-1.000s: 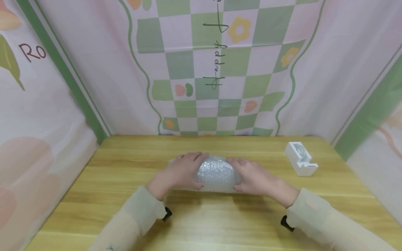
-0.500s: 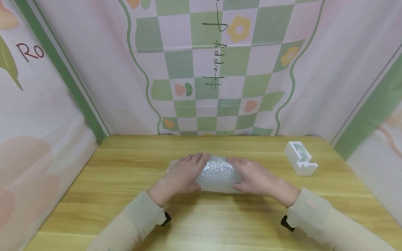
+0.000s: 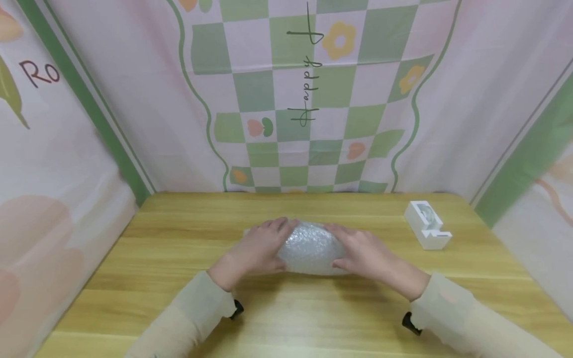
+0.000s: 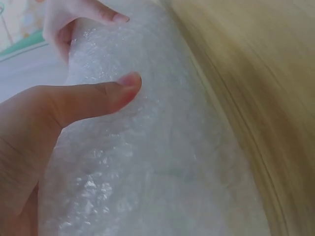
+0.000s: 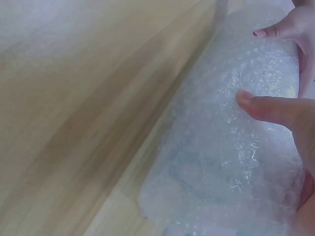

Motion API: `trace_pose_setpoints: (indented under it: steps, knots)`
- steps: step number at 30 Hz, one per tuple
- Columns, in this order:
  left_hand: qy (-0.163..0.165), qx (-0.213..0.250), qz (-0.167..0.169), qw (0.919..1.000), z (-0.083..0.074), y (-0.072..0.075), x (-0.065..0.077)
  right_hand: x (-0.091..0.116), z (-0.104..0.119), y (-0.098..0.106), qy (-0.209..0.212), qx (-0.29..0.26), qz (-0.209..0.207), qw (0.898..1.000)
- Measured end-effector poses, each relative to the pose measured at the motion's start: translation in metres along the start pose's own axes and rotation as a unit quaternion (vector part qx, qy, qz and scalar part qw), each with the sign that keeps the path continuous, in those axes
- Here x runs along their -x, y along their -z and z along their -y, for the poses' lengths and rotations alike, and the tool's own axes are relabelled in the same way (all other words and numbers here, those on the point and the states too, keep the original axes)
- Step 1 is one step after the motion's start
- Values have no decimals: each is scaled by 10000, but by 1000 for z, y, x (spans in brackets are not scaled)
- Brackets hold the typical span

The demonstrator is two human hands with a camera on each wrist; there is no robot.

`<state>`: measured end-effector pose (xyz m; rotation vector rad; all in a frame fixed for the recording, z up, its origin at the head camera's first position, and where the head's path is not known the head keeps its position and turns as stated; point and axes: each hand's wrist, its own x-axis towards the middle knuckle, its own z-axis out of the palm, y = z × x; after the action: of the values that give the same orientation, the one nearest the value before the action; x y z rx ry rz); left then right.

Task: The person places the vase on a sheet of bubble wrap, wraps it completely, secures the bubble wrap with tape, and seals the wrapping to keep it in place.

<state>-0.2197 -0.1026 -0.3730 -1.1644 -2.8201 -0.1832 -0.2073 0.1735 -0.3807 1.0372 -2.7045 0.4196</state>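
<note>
A roll-shaped bundle of clear bubble wrap (image 3: 311,248) lies crosswise on the wooden table. My left hand (image 3: 258,248) grips its left part, thumb on the near side and fingers over the top. On the right part, my right hand (image 3: 364,253) holds it the same way. The left wrist view shows the left thumb pressed on the shiny bubble wrap (image 4: 162,147), with the other hand farther along. In the right wrist view, faint bluish-green marks show through the bubble wrap (image 5: 211,147) near its end. Whatever is inside stays hidden by the layers.
A white tape dispenser (image 3: 427,226) with a roll of tape stands at the back right of the wooden table (image 3: 286,318). Behind the table hangs a curtain (image 3: 309,99) with green checks and flowers, and printed cloth also closes both sides.
Both hands keep their hold on the bubble wrap. The right hand has shifted slightly to the right, and the left hand's fingers have moved a little over the wrap.
</note>
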Motion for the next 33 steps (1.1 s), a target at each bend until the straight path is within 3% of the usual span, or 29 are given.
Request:
trace_pose_setpoints:
  steps: [11,18,33]
  knots:
    - [-243,995,441,9938,16,6,-3,-8,-6,12,-193,-560,697,9958]
    - [-314,1224,711,9894,22,7,-6,-6,-9,11,-116,-550,837,9949]
    - [-221,1759,1029,9788,23,16,-5,-8,-13,16,-283,-1202,1247,9845]
